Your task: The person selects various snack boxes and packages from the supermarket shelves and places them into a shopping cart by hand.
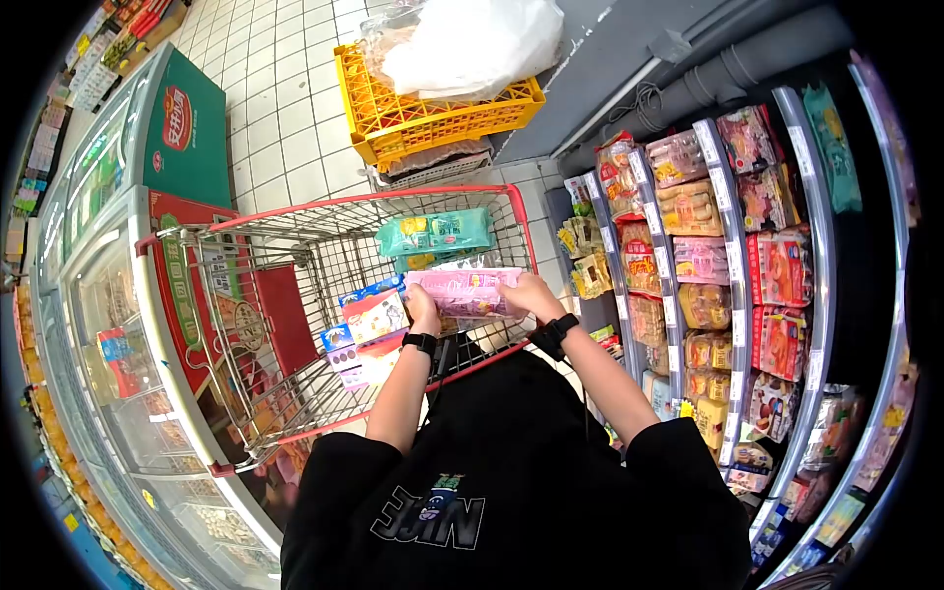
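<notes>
**Q:** Which markings are showing?
**A:** The green-sided white chest freezer is carrying a red oval emblem with white Chinese characters. The black short-sleeved shirt is displaying outlined lettering, inverted, seemingly reading "NICE". The rectangular pink plastic-wrapped package is bearing print too small to make out.

**Q:** How are the fingers set?
**A:** Both sets are closing on the same item. The left hand, with a black band at its wrist, is gripping the left end of the pink package. The right hand, with a black watch-like band at its wrist, is gripping the right end. The package is partly hiding the fingers beneath it.

**Q:** Where is the package located?
**A:** It is lying level between the hands, over the right part of the red-rimmed wire shopping cart.

**Q:** What are the containers holding?
**A:** The cart is holding teal plastic-wrapped packages just beyond the pink one, and blue, white and pink cartons near the left hand. Beyond the cart, a yellow slatted plastic crate is supporting a white plastic bag. At right, a shelf rack with pale label strips is displaying rows of wrapped goods.
</notes>
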Demonstrator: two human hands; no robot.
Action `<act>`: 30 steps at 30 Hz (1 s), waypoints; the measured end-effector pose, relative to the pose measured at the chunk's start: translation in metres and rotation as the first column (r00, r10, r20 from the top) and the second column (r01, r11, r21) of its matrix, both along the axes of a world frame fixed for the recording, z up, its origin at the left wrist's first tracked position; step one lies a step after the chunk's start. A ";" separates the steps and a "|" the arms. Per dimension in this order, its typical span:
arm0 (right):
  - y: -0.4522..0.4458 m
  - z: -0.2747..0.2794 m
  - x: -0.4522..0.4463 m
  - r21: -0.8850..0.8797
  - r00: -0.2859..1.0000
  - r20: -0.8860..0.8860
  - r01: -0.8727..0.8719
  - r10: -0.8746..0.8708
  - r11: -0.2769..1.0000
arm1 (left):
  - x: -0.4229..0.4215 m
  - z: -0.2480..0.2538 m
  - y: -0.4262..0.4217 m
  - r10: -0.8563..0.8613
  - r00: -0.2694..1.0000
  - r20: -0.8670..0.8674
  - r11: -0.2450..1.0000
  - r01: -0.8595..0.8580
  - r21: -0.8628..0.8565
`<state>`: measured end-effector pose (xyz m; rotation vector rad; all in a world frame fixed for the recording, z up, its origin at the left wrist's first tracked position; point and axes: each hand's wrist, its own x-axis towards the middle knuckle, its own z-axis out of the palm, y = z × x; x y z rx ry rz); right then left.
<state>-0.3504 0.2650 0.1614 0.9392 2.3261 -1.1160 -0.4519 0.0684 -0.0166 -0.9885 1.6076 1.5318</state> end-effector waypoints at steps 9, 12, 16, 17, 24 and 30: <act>0.006 -0.033 -0.047 -0.028 0.997 0.069 0.045 -0.043 0.999 | -0.027 0.003 0.013 -0.036 0.991 -0.129 0.986 0.014 -0.166; 0.003 -0.043 -0.051 -0.019 0.995 0.030 0.096 -0.095 0.995 | -0.022 0.007 0.018 -0.063 0.961 -0.270 0.990 0.025 -0.140; 0.000 -0.031 -0.047 -0.063 0.992 -0.013 0.121 -0.122 0.991 | -0.013 0.000 0.015 -0.236 0.965 -0.118 0.972 0.234 -0.030; 0.003 -0.022 -0.047 -0.145 0.993 0.052 0.110 -0.104 0.983 | -0.010 -0.004 0.016 -0.276 0.957 -0.086 0.959 0.280 0.045; 0.040 0.037 -0.021 -0.391 0.963 -0.127 0.172 -0.238 0.904 | -0.007 0.089 0.045 -0.162 0.976 -0.147 0.952 0.194 0.238; 0.096 0.134 0.030 -0.455 0.861 -0.382 0.142 -0.336 0.879 | 0.007 0.184 0.099 -0.187 0.939 -0.289 0.874 0.293 0.388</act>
